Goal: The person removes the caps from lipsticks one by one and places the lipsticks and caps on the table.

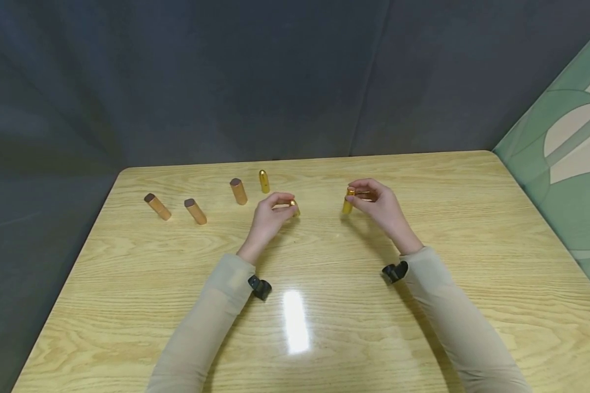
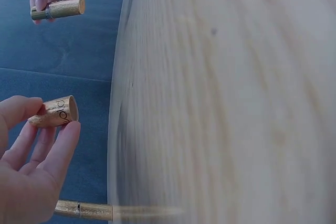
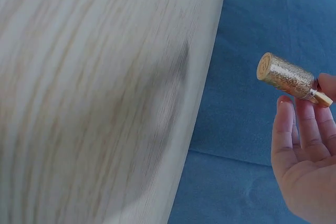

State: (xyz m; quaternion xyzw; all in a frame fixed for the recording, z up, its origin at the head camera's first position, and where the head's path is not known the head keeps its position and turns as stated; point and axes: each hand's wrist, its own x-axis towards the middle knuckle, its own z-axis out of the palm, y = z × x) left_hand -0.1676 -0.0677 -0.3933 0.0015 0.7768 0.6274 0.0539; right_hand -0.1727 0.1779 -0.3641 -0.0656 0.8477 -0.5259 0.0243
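Observation:
Between thumb and fingers, my left hand pinches a gold cap; its hollow end and dark lettering show in the left wrist view. My right hand grips a gold tube by its narrower end, the wide textured base pointing away from the fingers. Both pieces are held above the table, apart from each other. Behind my left hand a gold bullet-shaped tube stands upright on the table.
Three copper-coloured tubes with dark tops, one nearest my left hand, another and a third farther left, stand on the wooden table. A dark curtain hangs behind; a green patterned panel is at right.

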